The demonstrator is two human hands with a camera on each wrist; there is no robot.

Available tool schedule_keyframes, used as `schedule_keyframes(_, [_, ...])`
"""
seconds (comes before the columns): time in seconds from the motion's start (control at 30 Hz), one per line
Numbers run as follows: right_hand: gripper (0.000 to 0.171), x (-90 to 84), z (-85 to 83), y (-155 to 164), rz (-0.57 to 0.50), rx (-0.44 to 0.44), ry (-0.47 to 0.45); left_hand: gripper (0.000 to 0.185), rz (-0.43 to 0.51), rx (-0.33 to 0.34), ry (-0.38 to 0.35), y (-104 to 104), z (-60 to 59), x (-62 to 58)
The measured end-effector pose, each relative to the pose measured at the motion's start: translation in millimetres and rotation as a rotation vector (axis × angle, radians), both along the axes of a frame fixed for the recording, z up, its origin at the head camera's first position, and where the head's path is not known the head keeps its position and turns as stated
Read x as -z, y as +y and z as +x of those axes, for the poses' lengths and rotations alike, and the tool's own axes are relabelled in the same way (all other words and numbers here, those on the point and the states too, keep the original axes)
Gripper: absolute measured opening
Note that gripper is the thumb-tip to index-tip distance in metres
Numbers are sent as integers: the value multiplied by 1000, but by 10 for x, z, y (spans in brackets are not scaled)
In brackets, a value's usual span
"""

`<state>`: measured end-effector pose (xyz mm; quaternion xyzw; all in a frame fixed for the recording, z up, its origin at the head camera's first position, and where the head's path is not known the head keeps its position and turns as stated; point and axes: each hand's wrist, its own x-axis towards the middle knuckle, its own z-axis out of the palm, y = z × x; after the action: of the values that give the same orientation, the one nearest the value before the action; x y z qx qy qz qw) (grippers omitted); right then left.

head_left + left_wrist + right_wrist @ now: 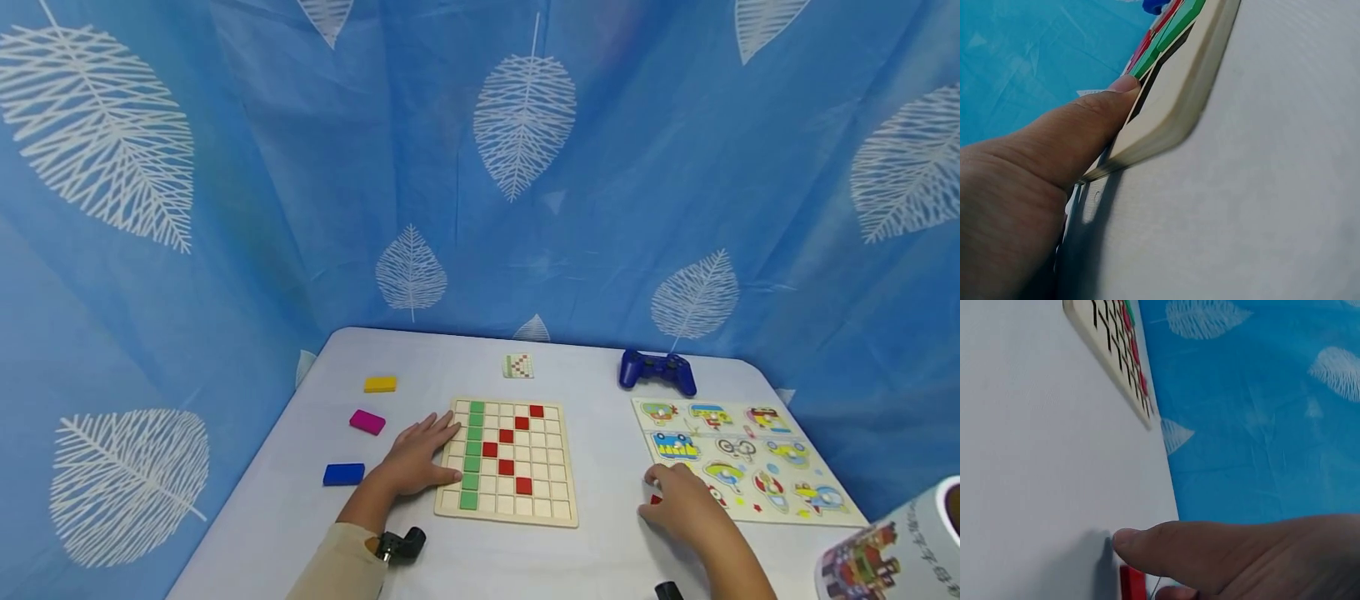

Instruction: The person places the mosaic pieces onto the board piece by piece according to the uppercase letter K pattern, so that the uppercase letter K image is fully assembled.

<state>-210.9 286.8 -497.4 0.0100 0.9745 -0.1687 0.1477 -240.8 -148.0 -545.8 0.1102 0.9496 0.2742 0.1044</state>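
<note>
A square wooden grid board lies mid-table, with a column of green tiles and several red tiles in its cells. My left hand rests on the board's left edge with fingers spread; its thumb lies along the rim in the left wrist view. To the board's right, my right hand is low over the table, thumb and index finger curled round a small red block. Most of that block is hidden by the hand. A small pattern card lies behind the board.
Yellow, magenta and blue blocks lie left of the board. At the right are a picture puzzle board, a blue game controller and a printed cup. A blue leaf-patterned curtain hangs behind the table.
</note>
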Motion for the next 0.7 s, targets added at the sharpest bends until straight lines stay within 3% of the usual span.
schedule_keyframes(0.23, [29, 90, 31, 133, -64, -41, 14, 95, 0, 6, 7, 2, -3, -9])
schedule_keyframes(0.47, [30, 64, 60, 148, -75, -15, 12, 94, 9, 1, -1, 9, 0, -12])
schedule_keyframes(0.7, [21, 89, 88, 59, -51, -74, 39, 93, 8, 7, 1, 1, 7, -15])
